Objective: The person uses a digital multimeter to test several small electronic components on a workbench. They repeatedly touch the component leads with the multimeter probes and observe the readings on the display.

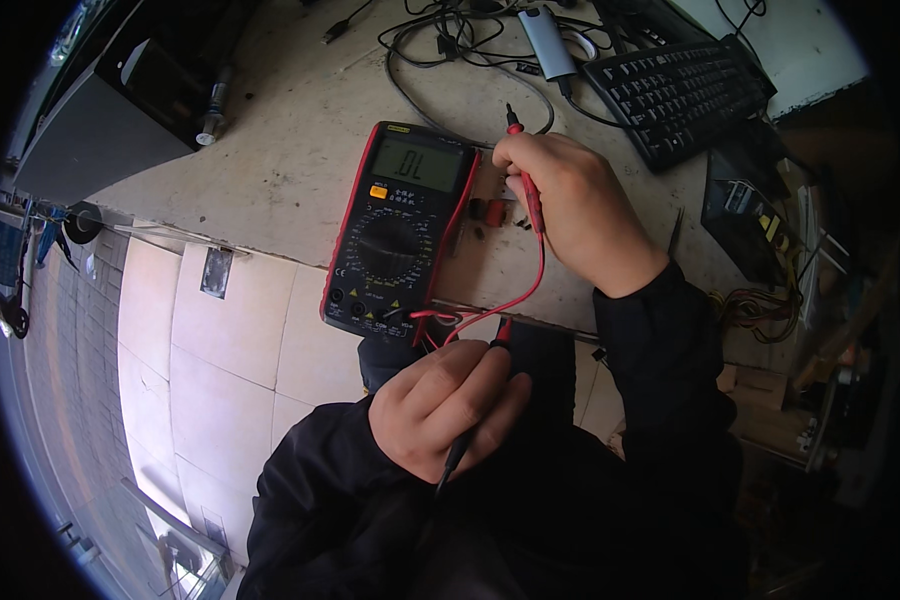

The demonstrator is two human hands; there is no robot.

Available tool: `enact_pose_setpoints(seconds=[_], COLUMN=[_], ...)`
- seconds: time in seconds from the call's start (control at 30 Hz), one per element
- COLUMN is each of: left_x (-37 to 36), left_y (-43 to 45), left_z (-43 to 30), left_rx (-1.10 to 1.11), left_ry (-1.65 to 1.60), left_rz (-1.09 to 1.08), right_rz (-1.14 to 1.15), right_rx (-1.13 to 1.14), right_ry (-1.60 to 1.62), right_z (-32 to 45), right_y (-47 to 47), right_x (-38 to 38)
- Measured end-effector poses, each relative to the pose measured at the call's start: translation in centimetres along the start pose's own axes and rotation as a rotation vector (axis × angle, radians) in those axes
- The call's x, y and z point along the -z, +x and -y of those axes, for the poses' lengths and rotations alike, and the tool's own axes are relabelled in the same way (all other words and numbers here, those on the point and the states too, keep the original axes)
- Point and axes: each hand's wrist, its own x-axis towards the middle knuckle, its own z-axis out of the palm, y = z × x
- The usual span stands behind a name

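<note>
A digital multimeter (pixel 390 236) with a red edge and a round dial lies near the table's front edge, partly over it. Characters show on its lit display (pixel 414 165). My right hand (pixel 570 195) pinches a red test probe (pixel 532 201), its dark tip pointing away from me above the table. Closer to my body, my left hand (pixel 450 405) is closed around a black test probe (pixel 459 448), whose red-and-black end sticks out beyond the fingers. A red test lead (pixel 538 274) curves from the red probe back towards the meter. Small red and dark parts (pixel 496 213) lie between meter and right hand.
A black keyboard (pixel 675 90) lies at the back right, near a grey cabled box (pixel 547 43) and tangled cables (pixel 450 45). At the left are a grey panel (pixel 105 135) and a syringe-like tube (pixel 214 112). Bundled wires (pixel 757 315) sit at the right.
</note>
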Motion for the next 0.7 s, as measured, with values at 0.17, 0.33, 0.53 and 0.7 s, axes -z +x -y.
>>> enact_pose_setpoints(seconds=[0.17, 0.33, 0.53, 0.7], left_x=[-0.17, -0.10, -0.27, -0.05], left_y=[-0.03, 0.20, 0.41, 0.72], left_z=[0.05, 0.18, 0.43, 0.71], left_rx=[-0.003, -0.014, -0.006, 0.007], left_ry=[0.004, 0.015, 0.048, 0.047], left_rz=[0.000, 0.014, -0.003, 0.015], right_rz=[-0.007, -0.050, -0.025, -0.015], right_rx=[-0.033, 0.003, 0.058, 0.081], right_ry=[-0.013, 0.060, 0.024, 0.081], right_z=[0.37, -0.06, 0.20, 0.14], right_y=[0.14, -0.11, -0.30, -0.36], right_x=[0.14, -0.40, 0.37, 0.33])
